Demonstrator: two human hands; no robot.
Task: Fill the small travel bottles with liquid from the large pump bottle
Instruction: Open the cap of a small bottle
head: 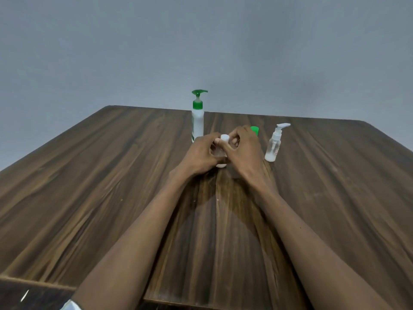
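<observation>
While both hands meet over the middle of the dark wood-grain desk [111, 175], the left hand [199, 156] wraps its curled fingers round the body of a small clear plastic travel bottle [221, 164], and the right hand [242, 151] pinches the bottle's white screw cap [224, 138] between thumb and fingertips; so each grip is closed on a part of the same bottle, which stands upright on the desk between the palms; whether the cap is coming off or going on cannot be told.

Just beyond the left grip stands the tall white pump bottle with a green pump head [198, 117]; behind the right grip a green cap [254, 130] peeks out, its bottle hidden; off to the outer side of the right grip, apart from it, stands a clear small pump bottle with a white dispenser [273, 146].

To do this step well, I judge the left grip should hold the body firm against the desk without squeezing, since soft plastic could spill; the right grip should turn the cap squarely, keeping it level to avoid cross-threading; keep the bottle upright throughout.
</observation>
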